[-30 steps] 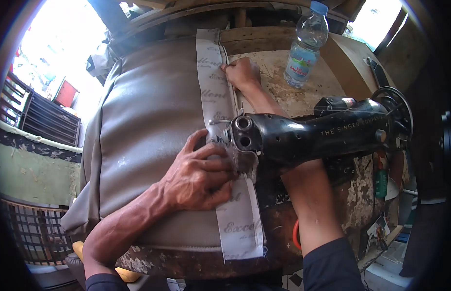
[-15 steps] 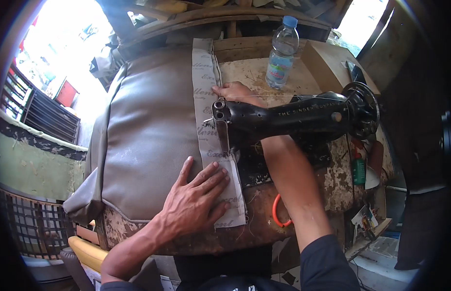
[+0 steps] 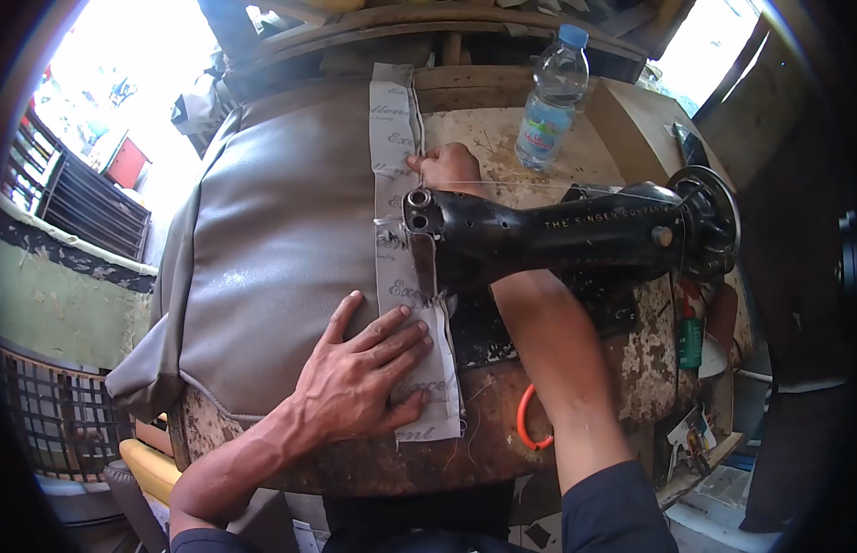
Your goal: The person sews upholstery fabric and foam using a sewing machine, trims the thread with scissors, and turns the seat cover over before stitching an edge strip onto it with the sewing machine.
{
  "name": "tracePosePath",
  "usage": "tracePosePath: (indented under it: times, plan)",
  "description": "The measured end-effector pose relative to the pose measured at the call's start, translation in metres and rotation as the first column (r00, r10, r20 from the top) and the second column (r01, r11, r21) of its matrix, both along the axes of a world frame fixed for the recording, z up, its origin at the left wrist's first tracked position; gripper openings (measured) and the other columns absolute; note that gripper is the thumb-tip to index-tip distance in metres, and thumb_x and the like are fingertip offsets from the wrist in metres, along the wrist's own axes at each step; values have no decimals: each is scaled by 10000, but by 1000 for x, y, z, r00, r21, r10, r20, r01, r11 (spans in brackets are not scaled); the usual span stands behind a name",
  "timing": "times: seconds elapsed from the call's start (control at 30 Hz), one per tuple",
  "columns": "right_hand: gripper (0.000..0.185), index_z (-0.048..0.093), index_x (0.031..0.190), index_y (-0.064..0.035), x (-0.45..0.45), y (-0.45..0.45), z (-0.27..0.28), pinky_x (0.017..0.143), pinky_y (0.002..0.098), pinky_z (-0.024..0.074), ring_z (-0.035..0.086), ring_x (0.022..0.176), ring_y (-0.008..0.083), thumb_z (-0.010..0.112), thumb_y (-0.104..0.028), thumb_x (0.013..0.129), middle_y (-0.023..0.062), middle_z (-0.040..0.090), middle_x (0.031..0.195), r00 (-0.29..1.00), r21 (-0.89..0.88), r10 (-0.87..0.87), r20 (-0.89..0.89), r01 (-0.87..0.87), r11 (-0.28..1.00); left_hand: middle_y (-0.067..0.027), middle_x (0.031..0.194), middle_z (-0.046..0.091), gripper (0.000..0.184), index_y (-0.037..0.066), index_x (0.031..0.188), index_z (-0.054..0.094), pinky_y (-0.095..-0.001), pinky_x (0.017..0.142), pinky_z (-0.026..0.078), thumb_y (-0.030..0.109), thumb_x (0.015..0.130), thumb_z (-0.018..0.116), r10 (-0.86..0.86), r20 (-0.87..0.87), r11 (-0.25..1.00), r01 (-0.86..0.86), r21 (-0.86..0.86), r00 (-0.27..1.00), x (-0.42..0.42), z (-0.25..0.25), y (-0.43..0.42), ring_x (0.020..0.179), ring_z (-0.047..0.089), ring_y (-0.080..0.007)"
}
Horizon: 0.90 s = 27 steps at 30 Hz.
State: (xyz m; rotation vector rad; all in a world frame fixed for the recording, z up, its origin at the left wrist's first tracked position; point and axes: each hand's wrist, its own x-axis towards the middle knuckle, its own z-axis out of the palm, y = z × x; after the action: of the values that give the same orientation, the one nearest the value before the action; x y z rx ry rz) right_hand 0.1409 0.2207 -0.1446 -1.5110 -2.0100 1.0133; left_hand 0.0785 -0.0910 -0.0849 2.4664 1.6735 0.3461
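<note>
A brown leather-like cover (image 3: 272,240) lies across the sewing table, with a light strip with printed lettering (image 3: 393,120) along its right edge. The black Singer sewing machine (image 3: 521,230) has its head above this strip. My left hand (image 3: 355,369) presses flat on the cover and the strip's near end, fingers spread. Reaching beneath the machine's arm, my right hand (image 3: 450,168) is closed on the strip's edge behind the needle area, its fingertips partly hidden. A thread runs across the top of the machine.
A water bottle with a blue cap (image 3: 545,101) stands behind the machine. An orange ring (image 3: 523,419), perhaps a scissor handle, is at the table's front edge. At right are a small green bottle (image 3: 689,341) and a cardboard box (image 3: 645,129).
My right hand's fingers have curled in more tightly at the strip's edge. My left hand stays flat on the material, slightly left in view, and the view has shifted a little.
</note>
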Motion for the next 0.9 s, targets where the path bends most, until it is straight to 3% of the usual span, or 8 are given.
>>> tracePosePath:
  times: [0.1, 0.3, 0.37, 0.4, 0.6, 0.7, 0.9]
  plan:
    - [372, 817, 1027, -17, 3, -5, -1, 875, 409, 559, 769, 917, 282, 815, -363, 890, 181, 792, 951, 999, -42, 4, -54, -6, 999, -55, 1414, 681, 529, 102, 1315, 719, -650, 1246, 223, 408, 884, 718, -1, 3, 1000, 1, 3, 1000, 0, -3, -1, 1440, 529, -245]
    - [374, 817, 980, -4, -2, -8, 13, 847, 417, 563, 771, 875, 301, 807, -366, 889, 196, 784, 889, 999, 51, 1, -40, 1, 999, -53, 1392, 690, 535, 91, 1306, 724, -649, 1250, 226, 463, 925, 679, -9, -22, 999, 10, 34, 1000, -6, -3, 8, 1434, 530, -226]
    - [340, 799, 838, -8, -1, -9, 6, 782, 428, 577, 765, 791, 319, 810, -344, 881, 168, 766, 772, 994, 31, -14, -110, 17, 999, -51, 1389, 692, 541, 91, 1307, 724, -648, 1250, 227, 472, 927, 678, -17, -10, 999, 17, 29, 1000, -6, -6, 5, 1431, 533, -227]
    - [344, 794, 823, -8, -2, -9, 6, 749, 425, 579, 757, 718, 301, 797, -344, 898, 159, 756, 735, 992, 71, 0, -123, 9, 997, -52, 1388, 692, 545, 90, 1308, 723, -648, 1250, 228, 476, 927, 677, -22, -14, 999, 23, 32, 1000, -7, -6, 7, 1428, 536, -227]
    - [340, 792, 810, -7, -6, -1, 2, 713, 422, 578, 745, 653, 279, 794, -334, 900, 148, 737, 682, 983, -11, -22, -184, 21, 1000, -54, 1393, 688, 556, 93, 1315, 722, -643, 1252, 227, 494, 933, 668, -29, -32, 999, 30, 35, 999, -12, -7, 13, 1427, 536, -229]
    - [341, 788, 782, -8, -9, 4, -1, 707, 414, 577, 743, 652, 277, 802, -331, 891, 143, 732, 667, 990, 20, 0, -142, 3, 1000, -69, 1392, 690, 542, 93, 1312, 723, -645, 1241, 228, 431, 889, 695, -35, 2, 998, 35, 47, 999, -14, -10, 17, 1402, 555, -277]
    - [359, 785, 761, -10, -15, 14, -6, 722, 409, 581, 748, 673, 272, 807, -346, 884, 133, 734, 665, 987, -21, -18, -160, 15, 1000, -56, 1331, 708, 516, 111, 1296, 735, -662, 1231, 234, 420, 883, 714, -45, 7, 996, 44, 77, 999, -19, -13, 22, 1378, 573, -259]
